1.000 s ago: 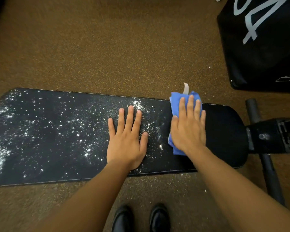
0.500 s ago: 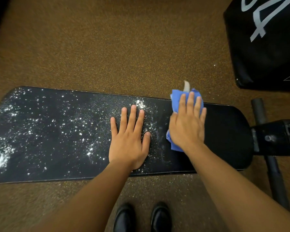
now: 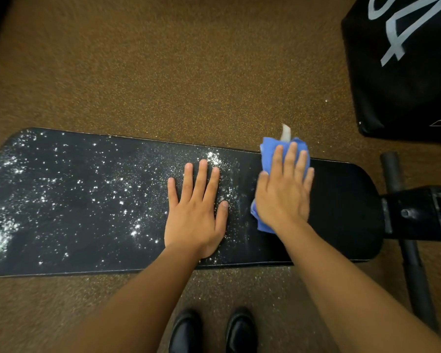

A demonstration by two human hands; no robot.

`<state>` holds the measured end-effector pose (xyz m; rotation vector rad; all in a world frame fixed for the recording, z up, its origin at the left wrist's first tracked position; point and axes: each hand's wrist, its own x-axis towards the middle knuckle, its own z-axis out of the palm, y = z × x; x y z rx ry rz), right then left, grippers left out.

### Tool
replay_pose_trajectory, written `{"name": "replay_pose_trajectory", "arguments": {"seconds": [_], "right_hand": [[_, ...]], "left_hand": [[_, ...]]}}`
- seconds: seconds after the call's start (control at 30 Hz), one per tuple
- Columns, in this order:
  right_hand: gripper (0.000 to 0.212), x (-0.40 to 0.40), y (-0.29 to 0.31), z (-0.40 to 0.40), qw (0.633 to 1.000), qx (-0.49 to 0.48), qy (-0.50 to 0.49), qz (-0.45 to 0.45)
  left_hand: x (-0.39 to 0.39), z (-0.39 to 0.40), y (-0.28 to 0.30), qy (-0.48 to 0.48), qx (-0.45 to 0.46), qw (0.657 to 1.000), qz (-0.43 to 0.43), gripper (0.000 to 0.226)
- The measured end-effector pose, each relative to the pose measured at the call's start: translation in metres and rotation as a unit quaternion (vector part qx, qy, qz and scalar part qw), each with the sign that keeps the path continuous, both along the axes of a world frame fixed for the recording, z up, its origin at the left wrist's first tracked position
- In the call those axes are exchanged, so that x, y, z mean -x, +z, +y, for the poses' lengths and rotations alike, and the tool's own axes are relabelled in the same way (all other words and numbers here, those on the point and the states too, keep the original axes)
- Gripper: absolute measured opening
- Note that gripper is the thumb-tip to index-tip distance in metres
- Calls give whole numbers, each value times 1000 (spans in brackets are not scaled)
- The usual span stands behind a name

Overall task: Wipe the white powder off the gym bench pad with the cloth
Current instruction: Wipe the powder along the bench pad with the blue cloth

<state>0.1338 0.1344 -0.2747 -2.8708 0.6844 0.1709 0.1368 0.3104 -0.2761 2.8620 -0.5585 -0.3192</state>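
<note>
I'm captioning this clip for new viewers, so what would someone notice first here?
First, the white powder speckled across the long black gym bench pad, thickest at its left end. Next, the right hand pressing flat on a crumpled blue cloth, beside the left hand lying flat on the dusty pad.

Bench pad point(image 3: 341, 200): long, black, flat, rounded at both ends, running left to right across the view. White powder point(image 3: 61, 194) speckles the pad from its left end to about its middle; densest patch at the left end near the front edge, a smaller bright clump point(image 3: 213, 157) near the far edge at mid-length. Right third of pad looks dark and free of specks. Cloth point(image 3: 267, 154): blue, crumpled, lying on the pad right of the mid-length clump, its far end reaching over the pad's far edge; a pale tag sticks up from that end.
</note>
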Motion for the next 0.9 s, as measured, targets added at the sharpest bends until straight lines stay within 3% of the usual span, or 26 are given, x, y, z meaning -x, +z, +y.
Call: {"name": "replay_pose_trajectory", "arguments": {"seconds": [0.23,0.33,0.47,0.57,0.7,0.9], "right_hand": [[61,79,1,29,990,7,138,8],[62,70,0,-5,995,16,101,17],[63,-1,0,-7,1000,4,13,5],[63,0,0,23,998,5,61,-8],[60,66,-1,33,988,14,152,-11],[63,37,-4,7,995,27,94,0]], "left_hand": [[0,0,0,-1,-4,1000,4,65],[0,0,1,-1,-7,1000,5,65],[0,0,1,1,-10,1000,3,65],[-1,-1,0,3,-12,1000,4,65],[-1,-1,0,4,-3,1000,2,65],[0,0,0,3,-5,1000,0,65]]}}
